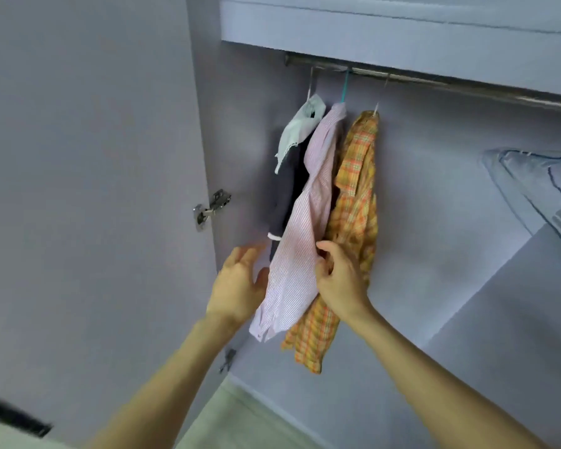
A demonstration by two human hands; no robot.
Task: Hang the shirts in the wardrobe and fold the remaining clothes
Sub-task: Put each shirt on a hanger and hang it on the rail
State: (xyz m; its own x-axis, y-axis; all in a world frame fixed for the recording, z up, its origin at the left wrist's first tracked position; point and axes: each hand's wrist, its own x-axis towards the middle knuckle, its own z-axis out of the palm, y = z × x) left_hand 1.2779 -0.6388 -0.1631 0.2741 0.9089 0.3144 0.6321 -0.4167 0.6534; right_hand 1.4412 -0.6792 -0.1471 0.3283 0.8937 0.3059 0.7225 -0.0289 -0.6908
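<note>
Three garments hang side by side from the rail [402, 77] inside the wardrobe [467, 43]: a dark top with a white collar [292, 163] nearest the hinged side, a pink striped shirt [308, 228] in the middle on a teal hanger hook [345, 87], and an orange checked shirt [357, 202] just beside it. The right hand [340, 280] has its fingers curled into the pink shirt's right edge, pinching the cloth where it lies against the checked shirt, while the left hand [240, 283] is spread with straight fingers, palm against or just beside the shirt's left edge and gripping nothing that I can see. The step in hand looks like straightening the pink shirt so it falls flat. To do it well, I would draw both front edges gently downward together, keep the pull light so the hanger does not tip off the rail, and free the cloth from the checked shirt so the two hang apart and do not bunch. The pink shirt's lower hem flares outward toward the left, so smoothing from collar to hem should settle it. As for what the wardrobe holds, only these three pieces show on the rail; a pale blue garment [538, 186] lies at the right edge of view, and whether it hangs or rests on something I cannot tell.
</note>
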